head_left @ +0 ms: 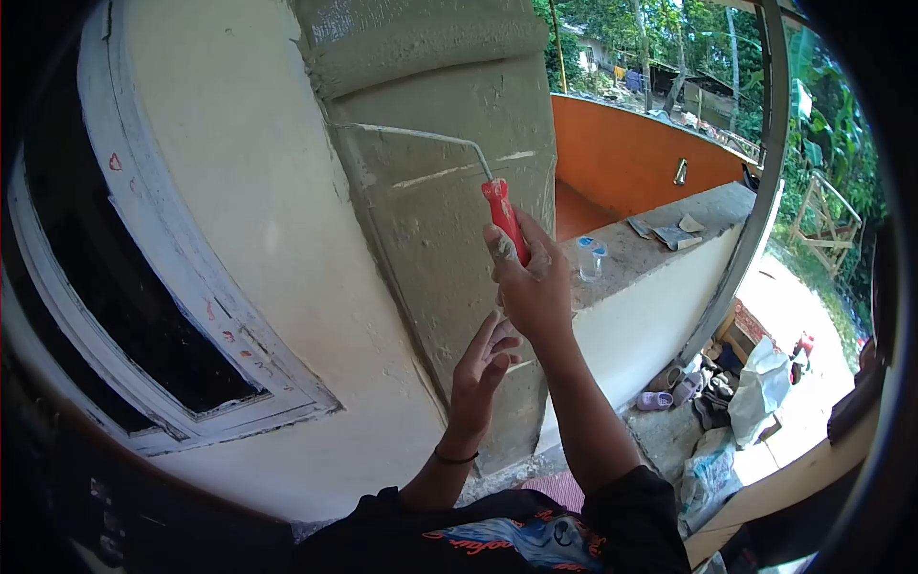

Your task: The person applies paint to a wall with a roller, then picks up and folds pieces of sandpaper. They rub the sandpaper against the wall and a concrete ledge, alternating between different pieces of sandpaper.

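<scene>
My right hand (pixel 534 277) is wrapped round the red handle (pixel 505 215) of a paint roller, held in front of the grey-green wall column. The roller's bent metal rod (pixel 421 133) runs up and left to the column's left edge. A thick roller sleeve (pixel 430 53) seems to lie across the upper column; whether it joins the rod is unclear. Below the right hand, my left hand (pixel 486 364) is raised near the column (pixel 488 258) with its fingers apart, holding nothing.
A low ledge (pixel 622 273) on the right bears a clear plastic cup (pixel 591 260) and scraps (pixel 669 231). Shoes (pixel 688 386) and sacks (pixel 760 387) lie on the floor below. A white-framed window (pixel 229 421) stands at the left.
</scene>
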Available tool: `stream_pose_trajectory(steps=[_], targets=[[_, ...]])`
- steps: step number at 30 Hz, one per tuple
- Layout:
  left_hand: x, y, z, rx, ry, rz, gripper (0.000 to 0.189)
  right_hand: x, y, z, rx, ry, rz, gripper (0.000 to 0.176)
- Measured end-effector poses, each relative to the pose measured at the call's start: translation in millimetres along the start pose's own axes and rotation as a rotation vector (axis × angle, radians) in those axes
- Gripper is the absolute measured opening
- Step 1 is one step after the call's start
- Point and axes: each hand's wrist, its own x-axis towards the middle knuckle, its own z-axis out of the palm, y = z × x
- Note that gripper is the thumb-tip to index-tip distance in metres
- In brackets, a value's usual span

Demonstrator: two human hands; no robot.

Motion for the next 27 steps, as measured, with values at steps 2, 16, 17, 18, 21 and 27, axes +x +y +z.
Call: stream_pose_trajectory(steps=[2,16,17,18,21,27], targets=[[-0.7,-1.0,1.3,-0.026,0.010,0.032,0.074,-10.7,9.8,-1.8,-0.017,0.009,-0.050,0.042],[-12.5,-11.8,-0.7,-0.136,0.067,-0.093,0.070,-53.7,79.6,2.4,0.064,0.062,-0.113,0.039],[-13.4,-12.1,-1.8,-0.134,0.063,-0.105,0.070,-54.2,84.8,3.4,0.047,0.078,-0.180,0.038],[-14.7,-12.5,-2.9,-0.134,0.065,-0.107,0.070,-56.3,87.9,3.0,0.047,0.077,-0.178,0.038],[-17.8,-15.7,-5.6,-0.103,0.084,-0.109,0.069,-62.5,94.6,1.8,0.096,0.028,-0.060,0.040],[-17.2,-18.6,-13.4,-0.114,0.056,-0.092,0.067,-37.9,75.0,-6.1,0.180,0.058,0.040,0.040]])
